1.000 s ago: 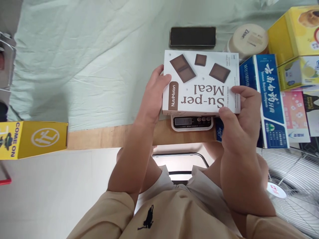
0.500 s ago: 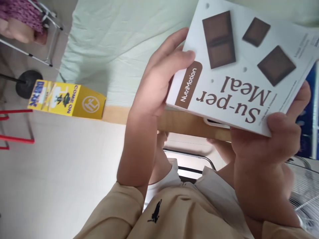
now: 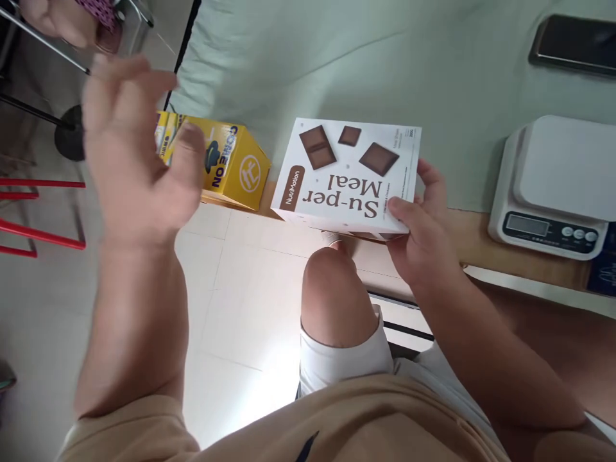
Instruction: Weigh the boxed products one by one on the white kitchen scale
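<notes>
A white box (image 3: 353,173) with chocolate pictures and "Su-per Meal" lettering is at the near edge of the table, upside down to me. My right hand (image 3: 418,221) grips its right side, thumb on the top face and fingers around the edge. Away from that box, my left hand (image 3: 142,147) is raised at the left, holding nothing, its fingers apart and slightly curled. Behind it a yellow carton (image 3: 240,168) marked "COME ON" sits on the table's left corner, partly hidden by the hand.
A white digital kitchen scale (image 3: 553,186) stands on the right of the table. Beyond it lies a dark phone (image 3: 577,46). Pale green cloth (image 3: 366,70) covers the tabletop. A red metal frame (image 3: 43,234) is at the far left, and another person's legs (image 3: 72,25) show at upper left.
My left hand has let go of the white box and moved left, in front of the yellow carton. The box has come down to the table edge, held by my right hand alone.
</notes>
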`<move>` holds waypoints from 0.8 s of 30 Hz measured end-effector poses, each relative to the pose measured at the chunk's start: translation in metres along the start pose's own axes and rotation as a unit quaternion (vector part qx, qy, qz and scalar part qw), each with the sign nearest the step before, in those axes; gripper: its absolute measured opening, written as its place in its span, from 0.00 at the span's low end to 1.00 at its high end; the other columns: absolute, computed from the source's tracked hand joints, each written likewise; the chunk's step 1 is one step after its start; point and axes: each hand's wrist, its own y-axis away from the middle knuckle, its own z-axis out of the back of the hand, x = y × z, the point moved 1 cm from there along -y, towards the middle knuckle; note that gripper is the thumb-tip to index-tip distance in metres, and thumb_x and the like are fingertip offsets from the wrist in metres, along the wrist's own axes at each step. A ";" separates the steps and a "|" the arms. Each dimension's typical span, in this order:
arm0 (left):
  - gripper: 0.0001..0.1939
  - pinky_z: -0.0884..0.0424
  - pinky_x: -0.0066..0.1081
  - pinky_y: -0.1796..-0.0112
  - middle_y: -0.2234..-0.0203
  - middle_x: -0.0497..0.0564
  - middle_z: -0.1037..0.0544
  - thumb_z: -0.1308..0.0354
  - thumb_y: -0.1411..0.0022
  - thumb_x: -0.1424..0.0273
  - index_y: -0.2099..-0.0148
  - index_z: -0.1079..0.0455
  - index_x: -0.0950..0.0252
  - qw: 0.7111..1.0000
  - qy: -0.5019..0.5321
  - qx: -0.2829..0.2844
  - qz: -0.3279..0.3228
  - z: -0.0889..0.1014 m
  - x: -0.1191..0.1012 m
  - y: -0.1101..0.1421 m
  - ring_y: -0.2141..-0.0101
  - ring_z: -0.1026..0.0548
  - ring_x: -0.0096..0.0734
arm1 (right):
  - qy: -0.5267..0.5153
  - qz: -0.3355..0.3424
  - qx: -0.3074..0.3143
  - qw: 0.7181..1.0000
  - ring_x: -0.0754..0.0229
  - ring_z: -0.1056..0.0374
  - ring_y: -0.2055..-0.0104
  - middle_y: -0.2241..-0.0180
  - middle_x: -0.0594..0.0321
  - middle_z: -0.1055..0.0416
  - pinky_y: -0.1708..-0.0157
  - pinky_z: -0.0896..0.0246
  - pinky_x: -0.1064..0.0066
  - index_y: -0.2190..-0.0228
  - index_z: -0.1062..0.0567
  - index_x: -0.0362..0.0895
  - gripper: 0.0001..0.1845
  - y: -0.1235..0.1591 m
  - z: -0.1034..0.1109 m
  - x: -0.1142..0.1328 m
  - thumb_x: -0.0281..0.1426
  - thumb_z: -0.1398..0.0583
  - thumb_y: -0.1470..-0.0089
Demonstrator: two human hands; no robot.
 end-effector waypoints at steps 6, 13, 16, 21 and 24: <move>0.37 0.57 0.29 0.22 0.27 0.37 0.39 0.66 0.29 0.48 0.27 0.41 0.56 0.987 -0.014 0.138 -0.078 -0.029 0.008 0.003 0.26 0.44 0.33 | 0.138 0.040 0.015 0.990 0.52 0.31 0.36 0.40 0.63 0.29 0.61 0.17 0.62 0.42 0.34 0.58 0.31 0.003 -0.023 -0.006 0.28 0.38 0.45; 0.33 0.60 0.20 0.24 0.27 0.36 0.39 0.57 0.29 0.56 0.25 0.43 0.55 0.987 -0.025 0.153 -0.050 -0.026 -0.003 0.006 0.26 0.46 0.31 | 0.237 0.113 0.077 0.962 0.54 0.31 0.35 0.38 0.65 0.28 0.50 0.18 0.61 0.39 0.34 0.59 0.33 0.005 -0.019 -0.019 0.29 0.37 0.44; 0.33 0.58 0.21 0.25 0.28 0.40 0.38 0.57 0.28 0.56 0.25 0.43 0.58 0.985 -0.037 0.155 -0.060 -0.024 -0.005 0.006 0.27 0.44 0.30 | 0.270 0.126 0.081 0.951 0.53 0.29 0.36 0.39 0.63 0.28 0.48 0.19 0.59 0.38 0.35 0.60 0.31 0.006 -0.019 -0.022 0.31 0.37 0.41; 0.34 0.57 0.21 0.25 0.28 0.41 0.39 0.53 0.29 0.54 0.25 0.44 0.56 0.983 -0.065 0.166 -0.048 -0.023 -0.009 0.005 0.26 0.46 0.31 | 0.275 0.111 0.102 0.950 0.52 0.29 0.36 0.38 0.60 0.30 0.39 0.23 0.52 0.36 0.37 0.57 0.33 0.001 -0.023 -0.022 0.31 0.38 0.41; 0.33 0.54 0.27 0.24 0.28 0.41 0.39 0.50 0.31 0.58 0.26 0.43 0.54 0.983 -0.066 0.169 -0.029 -0.024 -0.013 0.003 0.26 0.46 0.35 | 0.282 0.112 0.137 0.943 0.52 0.30 0.35 0.35 0.56 0.33 0.34 0.27 0.46 0.34 0.41 0.56 0.34 -0.001 -0.021 -0.022 0.35 0.39 0.39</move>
